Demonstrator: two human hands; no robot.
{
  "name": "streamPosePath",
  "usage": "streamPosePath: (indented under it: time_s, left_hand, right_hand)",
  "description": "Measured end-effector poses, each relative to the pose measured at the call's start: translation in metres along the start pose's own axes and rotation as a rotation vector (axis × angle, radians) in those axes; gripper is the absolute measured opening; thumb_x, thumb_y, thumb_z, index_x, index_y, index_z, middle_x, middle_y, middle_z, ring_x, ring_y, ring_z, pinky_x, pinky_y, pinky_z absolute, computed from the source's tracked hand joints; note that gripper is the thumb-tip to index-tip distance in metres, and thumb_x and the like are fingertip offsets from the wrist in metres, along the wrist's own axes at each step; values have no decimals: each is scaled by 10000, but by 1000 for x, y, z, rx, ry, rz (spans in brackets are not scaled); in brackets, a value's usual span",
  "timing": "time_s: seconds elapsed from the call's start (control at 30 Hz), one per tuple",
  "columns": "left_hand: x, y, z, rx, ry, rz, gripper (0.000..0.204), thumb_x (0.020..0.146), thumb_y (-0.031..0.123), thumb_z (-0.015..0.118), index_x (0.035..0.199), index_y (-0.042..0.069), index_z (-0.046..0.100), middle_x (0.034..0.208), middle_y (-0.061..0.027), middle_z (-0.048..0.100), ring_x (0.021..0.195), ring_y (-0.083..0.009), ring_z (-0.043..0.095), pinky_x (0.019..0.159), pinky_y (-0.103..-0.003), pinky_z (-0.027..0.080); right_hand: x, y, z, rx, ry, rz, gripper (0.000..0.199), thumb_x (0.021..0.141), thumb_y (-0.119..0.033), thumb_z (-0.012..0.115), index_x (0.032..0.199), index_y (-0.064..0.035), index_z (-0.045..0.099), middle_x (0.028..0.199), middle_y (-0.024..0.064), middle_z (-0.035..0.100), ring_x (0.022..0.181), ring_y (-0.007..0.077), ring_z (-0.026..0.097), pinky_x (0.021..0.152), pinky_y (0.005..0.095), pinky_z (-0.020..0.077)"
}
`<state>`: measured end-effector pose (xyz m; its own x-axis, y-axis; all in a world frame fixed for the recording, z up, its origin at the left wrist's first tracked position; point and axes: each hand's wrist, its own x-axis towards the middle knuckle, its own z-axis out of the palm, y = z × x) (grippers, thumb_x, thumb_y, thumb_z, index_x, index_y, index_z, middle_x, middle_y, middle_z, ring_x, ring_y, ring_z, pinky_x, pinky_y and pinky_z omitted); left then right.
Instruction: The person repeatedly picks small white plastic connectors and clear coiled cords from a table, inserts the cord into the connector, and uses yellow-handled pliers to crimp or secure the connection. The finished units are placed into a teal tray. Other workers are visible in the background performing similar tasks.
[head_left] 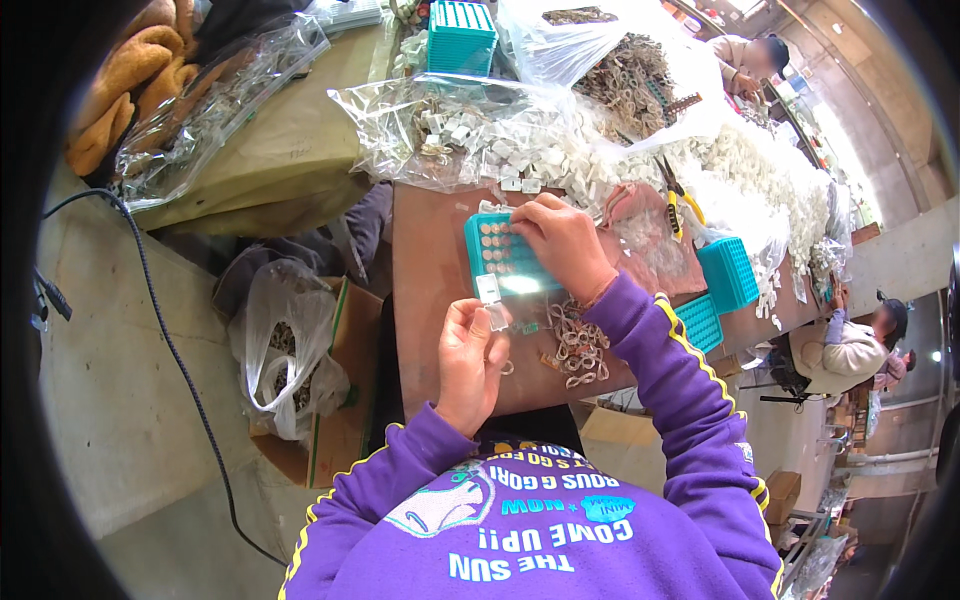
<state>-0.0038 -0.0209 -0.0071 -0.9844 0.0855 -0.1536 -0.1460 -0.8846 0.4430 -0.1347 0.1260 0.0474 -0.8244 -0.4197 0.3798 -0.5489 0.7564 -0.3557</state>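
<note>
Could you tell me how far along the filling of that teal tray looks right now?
Done: the teal tray already shows rows of round brownish pieces in its far part. In hand: the right hand rests on the tray, and the left hand pinches a small clear piece at its near edge. Left: loose metal rings lie beside it, and a heap of white parts waits behind.

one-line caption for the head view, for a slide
Right hand on a teal tray, left hand pinching a small clear piece.
</note>
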Motion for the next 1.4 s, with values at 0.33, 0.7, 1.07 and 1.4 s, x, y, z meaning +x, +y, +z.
streamPosePath:
  time_s: [0.33, 0.7, 1.07, 1.4]
  left_hand:
    - [2, -3, -3, -75, 3, -10, 164, 995, 202, 598, 1081, 86, 519, 986, -103, 634, 694, -100, 542, 565, -187, 433]
    - [3, 1, -3, -87, -17, -37, 210, 990, 194, 607, 1138, 71, 523, 1023, -128, 665, 813, -160, 646, 625, -245, 487]
    - [2, -3, -2, 20, -52, -15, 163, 986, 166, 610, 1112, 76, 560, 993, -90, 671, 814, -154, 643, 627, -258, 489]
    - [1, -1, -4, 83, -58, -32, 154, 984, 159, 615, 1101, 63, 586, 980, -58, 680, 802, -132, 655, 658, -254, 512]
  right_hand:
    - [7, -2, -3, 208, 43, 40, 93, 797, -68, 692, 883, -57, 659, 866, 123, 656, 770, 328, 662, 684, 406, 533]
    - [8, -16, -9, 25, -40, -64, 30, 833, -66, 657, 861, -57, 648, 836, 114, 642, 767, 337, 658, 679, 416, 534]
    - [-62, -75, -43, 200, -46, -49, 120, 777, -5, 718, 867, -50, 652, 796, 92, 627, 681, 255, 650, 585, 340, 526]
    - [-61, -79, -43, 120, -99, -102, 85, 798, -20, 674, 846, -43, 607, 794, 87, 578, 678, 271, 623, 582, 357, 519]
